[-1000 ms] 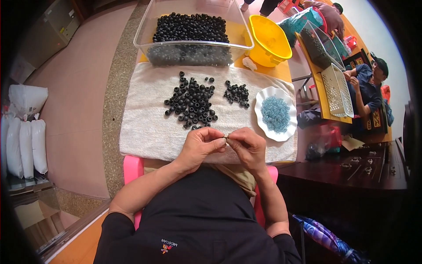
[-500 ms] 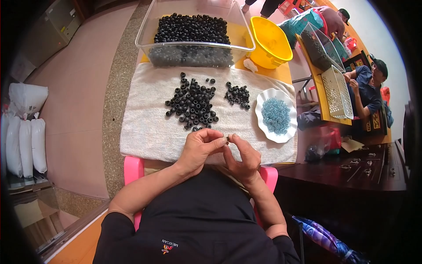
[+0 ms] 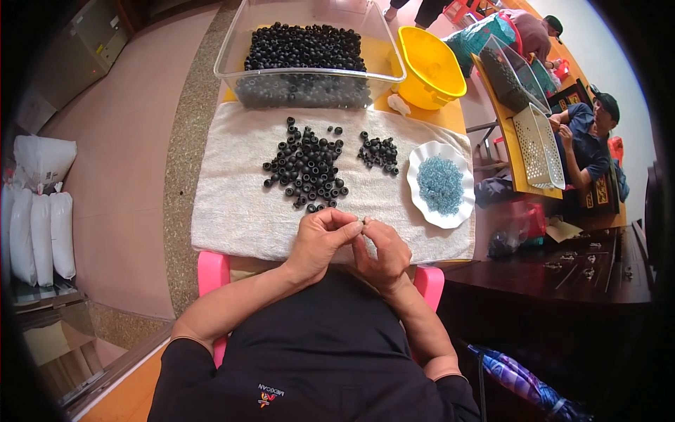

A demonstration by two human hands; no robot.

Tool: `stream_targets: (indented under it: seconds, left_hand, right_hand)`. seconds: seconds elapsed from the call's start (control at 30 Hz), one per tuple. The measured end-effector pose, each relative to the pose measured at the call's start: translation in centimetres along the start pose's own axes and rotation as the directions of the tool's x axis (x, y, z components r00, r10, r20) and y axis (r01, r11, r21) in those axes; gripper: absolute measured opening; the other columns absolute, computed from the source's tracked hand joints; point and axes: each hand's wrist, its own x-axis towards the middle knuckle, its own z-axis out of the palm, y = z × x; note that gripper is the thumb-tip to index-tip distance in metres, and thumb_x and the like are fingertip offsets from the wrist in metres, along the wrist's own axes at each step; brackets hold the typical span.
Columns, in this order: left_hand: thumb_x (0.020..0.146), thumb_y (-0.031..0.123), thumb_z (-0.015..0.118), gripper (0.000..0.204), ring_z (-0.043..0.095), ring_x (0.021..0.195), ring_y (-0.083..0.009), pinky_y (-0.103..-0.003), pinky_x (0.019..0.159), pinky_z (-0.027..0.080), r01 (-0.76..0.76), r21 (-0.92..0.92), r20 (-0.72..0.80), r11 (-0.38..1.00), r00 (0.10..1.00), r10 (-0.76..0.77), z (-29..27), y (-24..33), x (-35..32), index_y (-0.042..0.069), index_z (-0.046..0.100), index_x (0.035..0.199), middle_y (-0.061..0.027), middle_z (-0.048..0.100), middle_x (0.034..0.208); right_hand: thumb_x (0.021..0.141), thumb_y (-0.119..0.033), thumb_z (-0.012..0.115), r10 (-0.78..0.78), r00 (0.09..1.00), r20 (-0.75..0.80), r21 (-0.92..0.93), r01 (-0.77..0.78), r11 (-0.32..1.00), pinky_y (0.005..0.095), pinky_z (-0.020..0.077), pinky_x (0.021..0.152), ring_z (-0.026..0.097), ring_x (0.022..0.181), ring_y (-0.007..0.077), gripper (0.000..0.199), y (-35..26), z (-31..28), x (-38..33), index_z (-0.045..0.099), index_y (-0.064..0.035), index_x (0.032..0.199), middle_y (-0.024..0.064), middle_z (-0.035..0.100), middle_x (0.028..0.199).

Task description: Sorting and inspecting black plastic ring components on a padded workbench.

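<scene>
My left hand (image 3: 320,243) and my right hand (image 3: 383,254) meet over the near edge of a white towel (image 3: 232,190), thumbs and index fingers pinched together. Whatever small piece lies between the fingertips is mostly covered. Just beyond my hands is a loose pile of round black hollow pieces (image 3: 306,163). A smaller heap of finer black pieces (image 3: 378,152) lies to its right. Further right, a white scalloped plate (image 3: 450,221) holds many tiny clear-blue beads (image 3: 441,184).
Behind the towel stands a clear plastic bin (image 3: 387,74) of black pieces, with a yellow basin (image 3: 448,93) beside it. A pink stool (image 3: 213,271) shows under the towel. At right, a person sits by a white perforated basket (image 3: 540,148). White sacks (image 3: 62,232) stand at left.
My right hand has turned and shifted slightly left, its fingertips closer to my left hand's. The small piece glimpsed between them is now more covered. The piles look unchanged.
</scene>
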Motion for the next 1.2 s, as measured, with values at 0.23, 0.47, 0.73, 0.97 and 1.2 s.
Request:
stream_targets:
  seconds: [0.23, 0.47, 0.73, 0.97, 1.2]
  left_hand:
    - [0.097, 0.007, 0.074, 0.008, 0.067, 0.085, -0.0079, -0.023, 0.078, 0.056, -0.004, 0.025, 0.004, 1.0, 1.0, 0.004, 0.0, 0.0, 0.1, 0.005, 0.07, 0.103, -0.0022, 0.072, 0.094]
    - [0.099, 0.01, 0.073, 0.011, 0.067, 0.086, -0.008, -0.022, 0.078, 0.055, 0.01, 0.0, -0.028, 1.0, 1.0, -0.01, 0.2, 0.1, 0.2, 0.005, 0.069, 0.108, -0.0017, 0.072, 0.096]
    - [0.1, 0.01, 0.071, 0.011, 0.067, 0.087, -0.0077, -0.022, 0.08, 0.056, -0.001, 0.005, 0.001, 1.0, 1.0, 0.001, 0.0, 0.1, 0.2, 0.004, 0.069, 0.109, -0.0013, 0.072, 0.096]
    - [0.102, 0.01, 0.068, 0.018, 0.069, 0.096, -0.0114, -0.028, 0.09, 0.059, -0.022, 0.046, 0.047, 0.999, 0.999, 0.019, -0.1, -0.1, 0.1, 0.001, 0.066, 0.118, -0.0053, 0.071, 0.105]
    - [0.101, 0.016, 0.07, 0.031, 0.069, 0.099, -0.0119, -0.027, 0.089, 0.057, -0.042, 0.114, 0.081, 0.993, 0.996, 0.033, -0.2, -0.1, 0.1, -0.003, 0.065, 0.126, -0.0077, 0.072, 0.11]
  right_hand:
    - [0.076, 0.008, 0.081, -0.012, 0.999, -0.042, 0.011, 0.012, 1.0, 0.0366, 0.0618, 0.075, 0.076, 0.08, 0.0318, 0.033, -0.2, 0.3, 0.4, 0.068, 0.0013, 0.106, 0.0171, 0.075, 0.092]
    - [0.079, 0.005, 0.082, 0.199, 0.979, -0.047, 0.183, -0.187, 0.965, 0.0334, 0.0589, 0.074, 0.075, 0.085, 0.0276, 0.035, 0.1, 0.5, 0.3, 0.068, 0.0024, 0.111, 0.0175, 0.074, 0.098]
    - [0.081, -0.001, 0.081, 0.232, 0.972, 0.046, 0.201, -0.237, 0.95, 0.0367, 0.0583, 0.077, 0.072, 0.089, 0.0313, 0.039, 0.5, 0.3, 0.0, 0.066, -0.0009, 0.117, 0.0172, 0.071, 0.106]
    - [0.083, 0.003, 0.081, 0.306, 0.952, 0.006, 0.225, -0.299, 0.927, 0.0311, 0.0578, 0.082, 0.071, 0.093, 0.0227, 0.032, 1.2, 0.2, -0.1, 0.068, 0.0038, 0.113, 0.0164, 0.071, 0.105]
    - [0.086, 0.003, 0.081, 0.364, 0.931, 0.015, 0.275, -0.354, 0.894, 0.0279, 0.0574, 0.085, 0.068, 0.096, 0.0178, 0.031, 1.8, -0.2, -0.4, 0.068, 0.0044, 0.114, 0.0146, 0.068, 0.111]
